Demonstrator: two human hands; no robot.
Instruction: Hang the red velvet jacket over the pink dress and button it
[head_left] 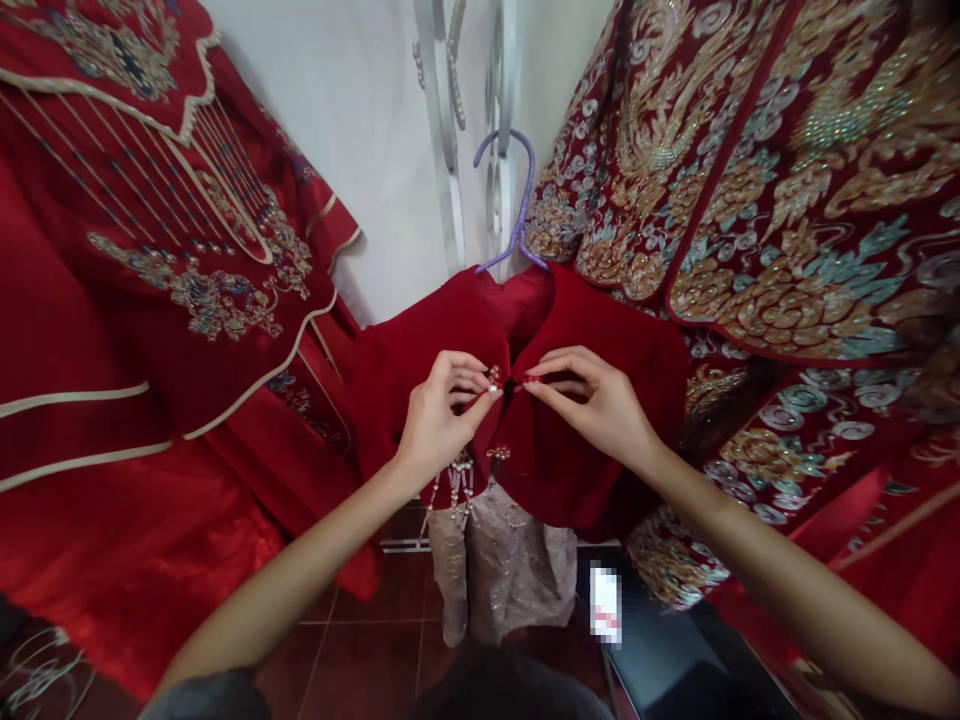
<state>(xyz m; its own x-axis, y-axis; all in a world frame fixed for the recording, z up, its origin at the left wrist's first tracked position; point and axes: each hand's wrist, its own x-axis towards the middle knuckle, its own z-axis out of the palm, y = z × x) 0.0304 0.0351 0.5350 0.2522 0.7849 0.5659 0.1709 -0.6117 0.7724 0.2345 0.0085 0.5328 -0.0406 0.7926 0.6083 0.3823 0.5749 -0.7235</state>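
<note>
Both hands meet at the throat of the red velvet cape (570, 440) hanging on the lilac hanger (517, 215): the left hand (439, 420) pinches the pearl clasp (493, 380) in closed fingers, and the right hand (600, 405) nips the opposite edge between thumb and forefinger. The risk, I'd say, is a hard tug popping a bead or dragging the cape off its hanger. It hangs upright, long axis vertical, front opening facing the camera, between embroidered red gowns (750, 180).

Matt red velvet cape (570, 470), beaded clasp (494, 378), glossy purple plastic hanger (517, 200).
</note>
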